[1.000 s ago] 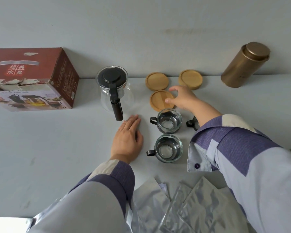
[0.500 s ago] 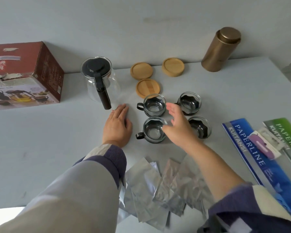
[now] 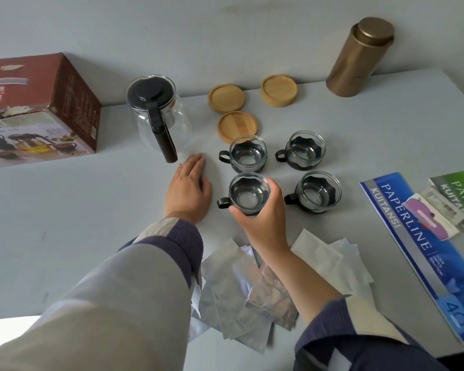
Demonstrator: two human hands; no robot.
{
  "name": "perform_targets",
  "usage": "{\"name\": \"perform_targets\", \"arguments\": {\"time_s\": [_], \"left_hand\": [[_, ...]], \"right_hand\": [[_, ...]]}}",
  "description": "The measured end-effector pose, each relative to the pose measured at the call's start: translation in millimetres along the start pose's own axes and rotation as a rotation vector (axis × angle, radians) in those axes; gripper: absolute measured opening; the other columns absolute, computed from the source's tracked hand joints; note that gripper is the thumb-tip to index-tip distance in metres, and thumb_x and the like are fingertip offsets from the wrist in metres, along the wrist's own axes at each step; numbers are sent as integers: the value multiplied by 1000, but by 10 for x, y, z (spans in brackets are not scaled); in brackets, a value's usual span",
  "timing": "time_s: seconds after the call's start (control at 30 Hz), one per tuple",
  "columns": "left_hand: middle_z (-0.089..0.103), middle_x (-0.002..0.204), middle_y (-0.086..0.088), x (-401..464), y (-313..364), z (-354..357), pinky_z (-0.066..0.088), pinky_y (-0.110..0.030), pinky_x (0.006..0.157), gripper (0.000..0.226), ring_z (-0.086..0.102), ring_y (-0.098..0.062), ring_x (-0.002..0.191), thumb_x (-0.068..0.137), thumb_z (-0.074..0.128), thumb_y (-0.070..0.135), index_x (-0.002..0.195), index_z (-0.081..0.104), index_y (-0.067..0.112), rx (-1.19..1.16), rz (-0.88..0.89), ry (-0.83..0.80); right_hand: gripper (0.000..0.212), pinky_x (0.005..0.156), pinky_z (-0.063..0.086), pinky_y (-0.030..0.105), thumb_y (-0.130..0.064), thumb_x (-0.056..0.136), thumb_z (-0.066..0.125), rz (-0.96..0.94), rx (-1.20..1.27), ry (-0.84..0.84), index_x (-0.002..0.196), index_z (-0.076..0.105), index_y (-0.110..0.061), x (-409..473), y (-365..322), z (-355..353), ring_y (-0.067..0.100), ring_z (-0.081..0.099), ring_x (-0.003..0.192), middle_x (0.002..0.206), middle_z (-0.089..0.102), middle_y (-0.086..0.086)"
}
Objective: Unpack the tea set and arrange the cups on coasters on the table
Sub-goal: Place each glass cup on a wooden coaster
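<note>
Right hand (image 3: 263,218) now wrapped round near-left cup (image 3: 248,194), fingers (image 3: 275,191) grasping its wall, left hand (image 3: 188,190) flat

Likely an office or home desk: receipt books (image 3: 418,242) lie on a plain grey table (image 3: 65,223) against a bare wall (image 3: 225,36).
</note>
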State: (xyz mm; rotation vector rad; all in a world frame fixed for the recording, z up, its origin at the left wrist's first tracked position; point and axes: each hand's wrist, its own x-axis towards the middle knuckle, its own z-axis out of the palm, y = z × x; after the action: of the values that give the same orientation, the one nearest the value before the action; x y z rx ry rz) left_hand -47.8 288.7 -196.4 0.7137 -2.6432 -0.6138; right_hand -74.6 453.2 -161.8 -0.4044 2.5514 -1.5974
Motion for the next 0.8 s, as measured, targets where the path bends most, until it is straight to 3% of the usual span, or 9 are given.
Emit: {"name": "perform_targets", "arguments": {"time_s": [0.2, 0.4, 0.6, 0.73, 0.8], "left_hand": [[43, 145, -6, -2, 10, -13, 23, -34, 116, 46, 36, -20, 135, 91, 45, 13, 137, 47, 7, 2, -2, -12], [43, 145, -6, 5, 12, -41, 26, -36, 114, 51, 37, -21, 135, 88, 50, 17, 138, 45, 9, 6, -6, -31], [45, 143, -5, 14, 3, -46, 21, -28, 115, 51, 39, -21, 133, 86, 52, 19, 137, 46, 10, 16, -4, -32], [44, 143, 0, 21, -27, -35, 17, -24, 115, 52, 37, -17, 134, 87, 50, 22, 138, 45, 13, 9, -6, -39], [44, 143, 1, 27, -27, -32, 17, -25, 116, 52, 36, -15, 134, 87, 49, 24, 138, 45, 13, 5, -6, -39]], "right_hand": [[75, 99, 42, 37, -17, 62, 85, 29, 26, -106, 125, 46, -9, 45, -4, -100, 19, 53, 114, 121, 56, 4], [68, 83, 40, 3, -27, 61, 85, 10, 127, -182, 117, 48, -27, 365, -350, -303, -5, 56, 99, 108, 58, -19], [72, 76, 39, 7, -34, 59, 85, -56, 63, -233, 120, 48, -24, 1191, -709, -188, -1, 56, 96, 109, 58, -15], [71, 63, 37, 1, -33, 60, 85, -44, 49, -180, 118, 47, -22, 1741, -754, 123, 4, 55, 95, 110, 56, -12], [76, 70, 38, 5, -31, 60, 86, -49, 18, -167, 123, 46, -17, 1981, -736, 306, 8, 55, 102, 117, 56, -5]]}}
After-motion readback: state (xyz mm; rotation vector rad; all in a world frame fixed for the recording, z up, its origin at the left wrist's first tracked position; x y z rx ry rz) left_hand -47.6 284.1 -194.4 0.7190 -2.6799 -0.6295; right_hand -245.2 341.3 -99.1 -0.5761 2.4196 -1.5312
